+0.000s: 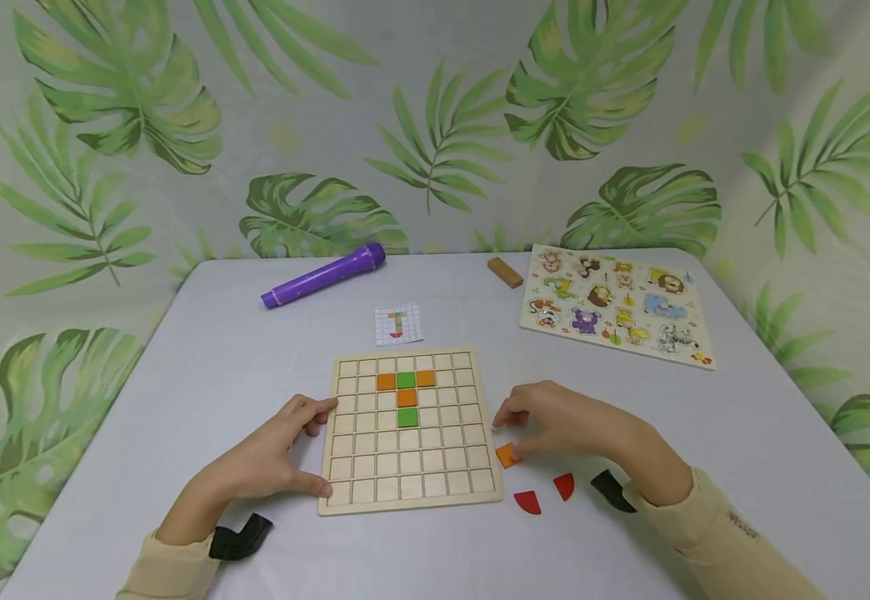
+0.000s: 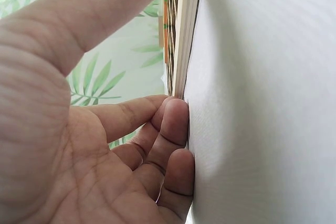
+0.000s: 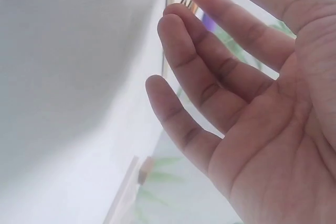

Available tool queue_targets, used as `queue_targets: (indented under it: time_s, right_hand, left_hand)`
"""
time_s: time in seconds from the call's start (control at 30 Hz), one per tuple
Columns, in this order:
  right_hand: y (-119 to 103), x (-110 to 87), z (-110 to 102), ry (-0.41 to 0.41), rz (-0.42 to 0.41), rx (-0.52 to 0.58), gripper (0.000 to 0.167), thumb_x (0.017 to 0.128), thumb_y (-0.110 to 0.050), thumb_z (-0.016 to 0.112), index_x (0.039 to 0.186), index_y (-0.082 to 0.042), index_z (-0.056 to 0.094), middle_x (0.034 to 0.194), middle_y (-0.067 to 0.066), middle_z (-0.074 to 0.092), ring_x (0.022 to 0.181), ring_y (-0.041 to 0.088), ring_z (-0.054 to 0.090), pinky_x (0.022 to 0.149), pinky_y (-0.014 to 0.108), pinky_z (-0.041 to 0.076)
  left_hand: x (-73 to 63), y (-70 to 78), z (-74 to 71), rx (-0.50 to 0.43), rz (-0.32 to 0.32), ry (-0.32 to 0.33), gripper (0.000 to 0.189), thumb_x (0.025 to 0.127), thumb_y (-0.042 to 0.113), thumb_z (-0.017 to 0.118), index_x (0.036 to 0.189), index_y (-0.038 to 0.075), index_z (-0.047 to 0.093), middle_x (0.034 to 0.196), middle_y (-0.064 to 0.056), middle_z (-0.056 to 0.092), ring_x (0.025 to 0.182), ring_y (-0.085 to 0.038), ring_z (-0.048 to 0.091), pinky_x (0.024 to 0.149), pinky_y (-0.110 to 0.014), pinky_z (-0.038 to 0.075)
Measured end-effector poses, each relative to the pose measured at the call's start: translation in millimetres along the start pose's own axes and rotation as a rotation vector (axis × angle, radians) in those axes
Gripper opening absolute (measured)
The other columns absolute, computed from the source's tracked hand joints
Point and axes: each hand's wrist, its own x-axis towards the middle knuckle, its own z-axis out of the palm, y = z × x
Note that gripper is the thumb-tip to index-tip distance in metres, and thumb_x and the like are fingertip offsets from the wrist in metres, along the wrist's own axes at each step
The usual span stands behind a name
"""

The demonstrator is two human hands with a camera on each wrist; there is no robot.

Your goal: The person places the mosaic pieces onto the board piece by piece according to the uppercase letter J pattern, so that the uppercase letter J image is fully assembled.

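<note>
A wooden grid board (image 1: pixel 375 467) lies on the white table, with several orange and green square tiles (image 1: pixel 407 398) forming a T in its upper half. My left hand (image 1: pixel 270 454) touches the board's left side, index fingertip higher up and thumb at the lower corner; up close, its fingertips rest against the board's edge (image 2: pixel 185 40). Beside the board's right side, my right hand (image 1: pixel 562 421) hovers low with loosely bent fingers (image 3: pixel 178 40). Its thumb overlaps a loose orange tile (image 1: pixel 507 455). Two red quarter-circle pieces (image 1: pixel 528 502) lie just nearer to me.
Behind the board lies a small pattern card (image 1: pixel 385 333) showing a coloured hook shape. A purple toy microphone (image 1: pixel 322 279) is at the back left. At the back right are a small wooden block (image 1: pixel 505 272) and an animal puzzle board (image 1: pixel 607 333).
</note>
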Motion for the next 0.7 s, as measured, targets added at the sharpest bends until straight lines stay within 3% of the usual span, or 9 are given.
queue_targets:
  time_s: [0.27,0.7]
  right_hand:
    - [3.5,-14.0,7.5,0.003,0.014,0.016,0.029,0.088,-0.017,0.088,0.116,-0.016,0.080,0.106,-0.008,0.068,0.100,0.012,0.060,0.090,0.029,0.055]
    - [5.1,-16.8,14.8,0.009,-0.031,0.021,0.029,0.089,-0.016,0.088,0.117,-0.015,0.081,0.112,-0.008,0.070,0.102,0.009,0.061,0.093,0.031,0.056]
  left_hand:
    - [0.4,-1.2,0.6,0.002,-0.005,0.001,0.114,0.069,0.046,0.100,0.161,0.007,0.045,0.125,0.001,0.052,0.115,-0.012,0.047,0.099,-0.027,0.042]
    - [-0.3,-0.8,0.5,-0.001,-0.008,0.005,0.114,0.069,0.047,0.100,0.161,0.008,0.046,0.125,0.001,0.052,0.115,-0.012,0.047,0.099,-0.027,0.041]
